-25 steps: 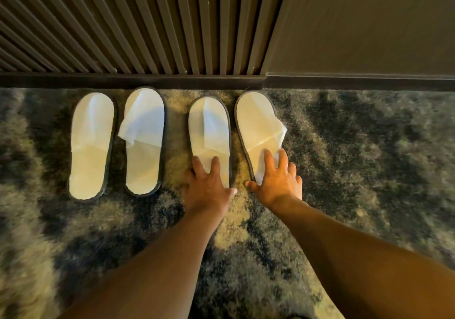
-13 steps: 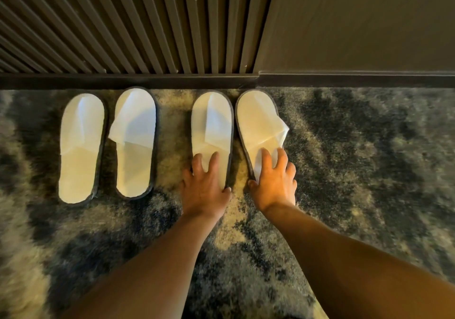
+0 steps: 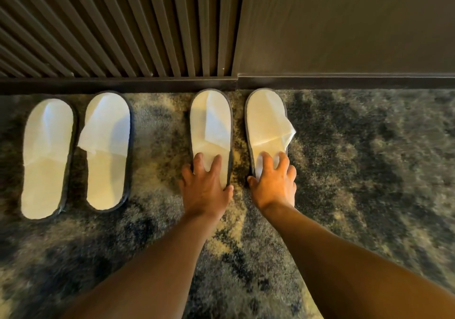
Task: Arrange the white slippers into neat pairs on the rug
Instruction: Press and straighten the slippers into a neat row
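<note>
Four white slippers with dark edging lie toes toward the wall on a mottled dark rug [image 3: 369, 171]. The far-left slipper [image 3: 46, 158] and its neighbour [image 3: 108, 171] form a close pair, untouched. To their right lie the third slipper [image 3: 209, 121] and the fourth slipper [image 3: 266, 119], parallel with a narrow gap, toes at the baseboard. My left hand [image 3: 204, 190] covers the third slipper's heel, thumb on its right edge. My right hand [image 3: 273, 185] grips the fourth slipper's heel, thumb on its left edge. The fourth slipper's upper flap sticks out to the right.
A dark baseboard [image 3: 123, 84] runs along the rug's far edge. Above it stand a slatted wooden panel [image 3: 110, 23] on the left and a plain dark wall panel [image 3: 344, 23] on the right. Rug stretches right of the fourth slipper and toward me.
Both hands have pushed the right pair toward the wall. The fourth slipper has turned from a slant to straight, now parallel with the third. The left pair has stayed where it was.
</note>
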